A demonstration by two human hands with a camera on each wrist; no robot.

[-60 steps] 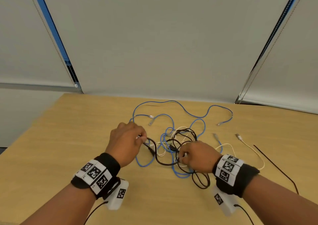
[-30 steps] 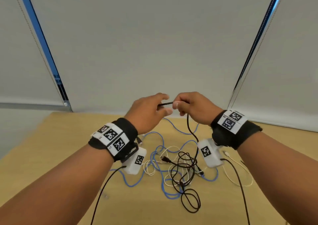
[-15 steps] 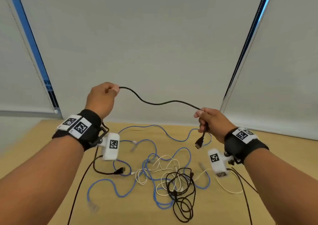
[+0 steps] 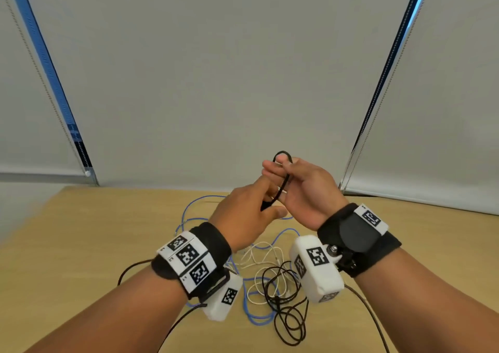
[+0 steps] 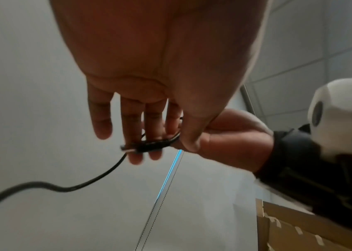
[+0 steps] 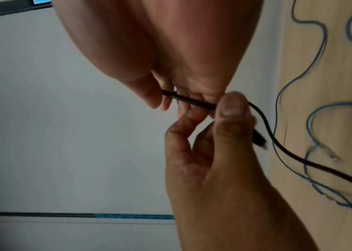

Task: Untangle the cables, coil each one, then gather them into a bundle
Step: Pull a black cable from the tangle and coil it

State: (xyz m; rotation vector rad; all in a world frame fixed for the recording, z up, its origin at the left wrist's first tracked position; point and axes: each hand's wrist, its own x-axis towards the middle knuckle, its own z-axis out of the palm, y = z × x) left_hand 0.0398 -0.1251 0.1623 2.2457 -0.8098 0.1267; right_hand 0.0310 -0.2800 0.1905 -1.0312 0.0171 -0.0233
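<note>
Above the surface [image 4: 81, 244], both hands meet in the air over the tangle. The right hand [image 4: 305, 193] has a small loop of the black cable [image 4: 282, 182] laid over its fingers, the loop's top showing above the fingertips, and the thumb and fingers pinch the strand. The left hand [image 4: 243, 217] has its fingers mostly straight, yet its thumb presses the same cable against them near the plug end, as the left wrist view shows; so each grip is narrow and closed on the black cable. From the hands the cable trails down; where it goes from there is hidden behind the wrists.

Below, the blue cable [image 4: 251, 317], the white cable [image 4: 259, 255] and a heap of black loops [image 4: 289, 315] lie crossed over one another, and I cannot tell whether those loops belong to the held cable or to another.

My guess is that coiling has just begun while the untangling is not finished. The risk follows from that: if the trailing length is threaded through the heap, each new turn would drag the blue and white strands up with it or tighten a knot. The first loop is also small and held by a light pinch, so it could slip off the fingers or spring open, and winding without letting the cable rotate may leave a twist.
</note>
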